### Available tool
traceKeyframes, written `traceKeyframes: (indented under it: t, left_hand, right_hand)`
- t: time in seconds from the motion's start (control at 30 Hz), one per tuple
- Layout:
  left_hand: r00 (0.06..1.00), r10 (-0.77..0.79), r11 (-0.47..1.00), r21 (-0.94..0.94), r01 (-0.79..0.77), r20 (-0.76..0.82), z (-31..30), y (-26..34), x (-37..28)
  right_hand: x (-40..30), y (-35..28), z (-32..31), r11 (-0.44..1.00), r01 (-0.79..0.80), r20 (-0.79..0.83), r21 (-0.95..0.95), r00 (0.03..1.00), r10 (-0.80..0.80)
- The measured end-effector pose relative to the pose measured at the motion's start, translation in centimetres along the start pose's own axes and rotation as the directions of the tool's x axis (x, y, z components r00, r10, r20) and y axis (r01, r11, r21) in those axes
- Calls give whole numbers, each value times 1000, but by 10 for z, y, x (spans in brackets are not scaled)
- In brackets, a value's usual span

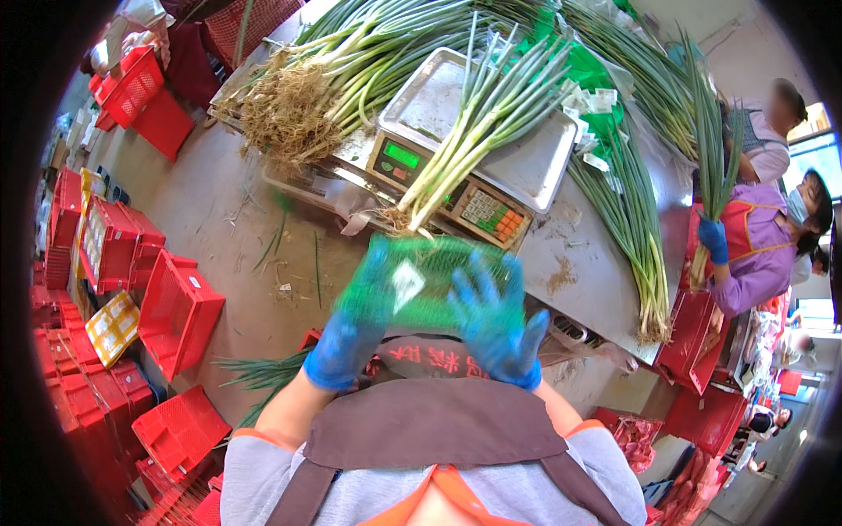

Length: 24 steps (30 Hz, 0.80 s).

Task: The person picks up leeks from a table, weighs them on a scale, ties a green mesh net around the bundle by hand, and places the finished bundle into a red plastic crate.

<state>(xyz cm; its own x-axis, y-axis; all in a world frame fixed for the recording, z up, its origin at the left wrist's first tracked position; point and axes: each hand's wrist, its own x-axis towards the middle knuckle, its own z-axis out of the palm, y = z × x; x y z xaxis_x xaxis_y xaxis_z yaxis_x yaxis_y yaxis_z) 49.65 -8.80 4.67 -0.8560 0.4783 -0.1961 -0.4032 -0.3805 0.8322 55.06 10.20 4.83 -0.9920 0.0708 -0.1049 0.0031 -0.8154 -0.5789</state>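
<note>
A green mesh bag (427, 312) with a white label (408, 286) is stretched between my two blue-gloved hands, blurred by motion. My left hand (358, 329) holds its left side, with the fingers seen through green netting. On the other side my right hand (490, 322) has spread fingers against the mesh; whether they are inside it is hard to tell. Just beyond the bag, a bunch of scallions (470, 138) lies across the steel pan (434, 89) of a digital scale (398, 158). Its root ends point toward me and reach the bag's far edge.
A big heap of rooted scallions (289, 112) lies left of the scale. More scallions (631, 223) and green mesh bags with tags (595, 102) are on the metal table (592, 289) at right. A co-worker (756, 230) there holds a bunch. Red crates (181, 312) stand at left.
</note>
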Motion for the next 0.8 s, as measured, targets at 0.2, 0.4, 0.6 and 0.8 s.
traceKeyframes:
  t: [0.2, 0.4, 0.6, 0.8]
  left_hand:
    - [990, -107, 927, -369, 64, -95, -48, -35, -9]
    - [995, 97, 898, -428, -99, -26, -79, -59, 123]
    - [1000, -18, 992, -125, 16, -19, -80, -54, 180]
    - [979, -44, 863, 501, -64, 201, -59, -56, 184]
  right_hand:
    - [4, 42, -34, 898, -311, -174, 312, 910, 376]
    - [88, 80, -79, 986, 89, -188, 141, 980, -62]
    - [154, 96, -105, 985, 156, -138, -76, 977, -165]
    - [166, 54, -88, 991, -132, -253, -22, 960, 122]
